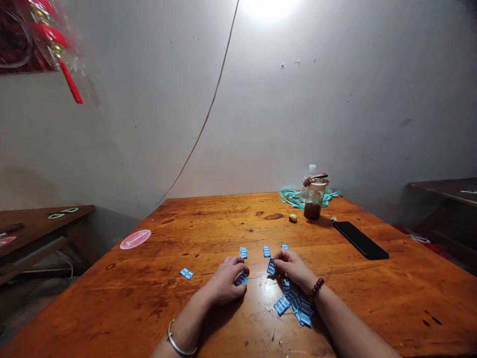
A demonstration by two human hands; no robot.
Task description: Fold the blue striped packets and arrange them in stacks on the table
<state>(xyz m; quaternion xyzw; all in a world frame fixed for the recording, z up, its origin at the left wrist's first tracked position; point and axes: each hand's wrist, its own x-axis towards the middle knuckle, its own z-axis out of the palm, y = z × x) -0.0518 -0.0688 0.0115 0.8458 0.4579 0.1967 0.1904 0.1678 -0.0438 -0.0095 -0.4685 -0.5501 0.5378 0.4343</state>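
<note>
1. Pinching small blue-and-white card point(271, 267) near its far edge w/ R hand point(296, 271), fingers closed together on it, just above or on desk point(204, 223); can't be telling which.
2. Curving L hand point(223, 281) around second card point(241, 279), thumb & index apart w/ card between; not showing clearly whether gripping or just bracketing.
3. Looking thin, v. light & fairly stiff; prob. sliding easily on glossy wood, not seeming fragile.
4. Taking hold best by opp. edges, approx. mid-side, w/ light pinch; flat ones prob. needing edge lift.
5. Lying loosely overlapped beneath & beside R wrist: card pile point(298, 303), prob. slipping apart if nudged.
</note>
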